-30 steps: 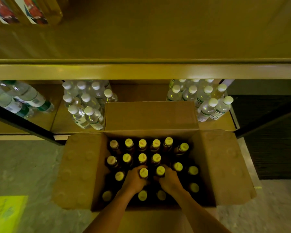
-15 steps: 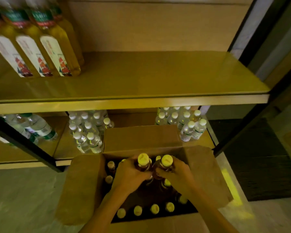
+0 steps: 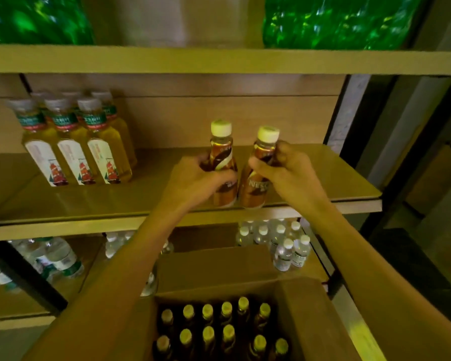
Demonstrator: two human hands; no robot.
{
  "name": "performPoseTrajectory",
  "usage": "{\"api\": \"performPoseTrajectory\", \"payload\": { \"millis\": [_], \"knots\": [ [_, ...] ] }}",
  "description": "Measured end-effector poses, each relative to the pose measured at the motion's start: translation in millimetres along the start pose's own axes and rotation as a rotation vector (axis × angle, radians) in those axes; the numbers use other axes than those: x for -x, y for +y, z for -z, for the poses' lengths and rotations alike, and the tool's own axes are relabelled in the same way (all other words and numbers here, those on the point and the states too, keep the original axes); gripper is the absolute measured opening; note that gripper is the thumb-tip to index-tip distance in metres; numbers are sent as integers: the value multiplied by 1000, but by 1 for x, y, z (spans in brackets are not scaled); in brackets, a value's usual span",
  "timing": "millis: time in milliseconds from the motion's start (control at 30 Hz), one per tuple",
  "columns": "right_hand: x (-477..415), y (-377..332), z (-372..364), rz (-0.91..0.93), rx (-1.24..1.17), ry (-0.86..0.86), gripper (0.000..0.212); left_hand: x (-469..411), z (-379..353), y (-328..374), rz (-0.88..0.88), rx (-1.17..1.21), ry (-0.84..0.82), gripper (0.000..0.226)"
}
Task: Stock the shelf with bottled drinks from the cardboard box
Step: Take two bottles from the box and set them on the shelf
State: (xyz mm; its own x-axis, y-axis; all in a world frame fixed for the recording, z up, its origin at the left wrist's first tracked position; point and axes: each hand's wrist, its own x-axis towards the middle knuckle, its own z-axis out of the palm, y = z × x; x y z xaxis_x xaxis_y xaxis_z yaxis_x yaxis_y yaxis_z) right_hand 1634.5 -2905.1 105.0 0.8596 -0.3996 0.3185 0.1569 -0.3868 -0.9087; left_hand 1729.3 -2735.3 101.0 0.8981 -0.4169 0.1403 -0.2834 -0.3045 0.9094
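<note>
While the cardboard box [image 3: 310, 316] nearest the camera holds about a dozen capped bottles [image 3: 227, 327] in rows, with dark gaps among them, the stocking looks barely begun. Beyond the box, both forearms reach up to the middle shelf [image 3: 323, 183]. The left hand [image 3: 193, 183] wraps its fingers [image 3: 225, 175] round the body of the left bottle [image 3: 223, 152], and the right hand [image 3: 289, 173] pinches the right bottle [image 3: 258, 178] high on its shoulder between thumb and curled fingers. Both brown bottles stand upright, almost touching each other, at the front edge of that shelf; whether their bases rest on it or hang just above I cannot tell. Neither has been let go. Further back on the same shelf, to the left of the hands, stand yellow oil bottles [image 3: 89, 152], well apart from the pair. The stretch behind and right of the hands is bare board, so I judge nearly the whole box remains to be shelved.
</note>
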Motion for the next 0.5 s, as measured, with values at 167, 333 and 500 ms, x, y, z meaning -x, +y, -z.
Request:
{"api": "performPoseTrajectory", "payload": {
  "millis": [167, 333, 500],
  "knots": [
    [-54, 4, -26, -38, 35, -37, 25, -42, 7, 0, 7, -63, 23, 34],
    [-76, 26, -47, -89, 39, -12, 24, -62, 10, -24, 43, -63, 9, 35],
    [-82, 37, -60, -64, 54, 0, 24, -70, 8, -45, 61, 25, 48, 40]
  ]
}}
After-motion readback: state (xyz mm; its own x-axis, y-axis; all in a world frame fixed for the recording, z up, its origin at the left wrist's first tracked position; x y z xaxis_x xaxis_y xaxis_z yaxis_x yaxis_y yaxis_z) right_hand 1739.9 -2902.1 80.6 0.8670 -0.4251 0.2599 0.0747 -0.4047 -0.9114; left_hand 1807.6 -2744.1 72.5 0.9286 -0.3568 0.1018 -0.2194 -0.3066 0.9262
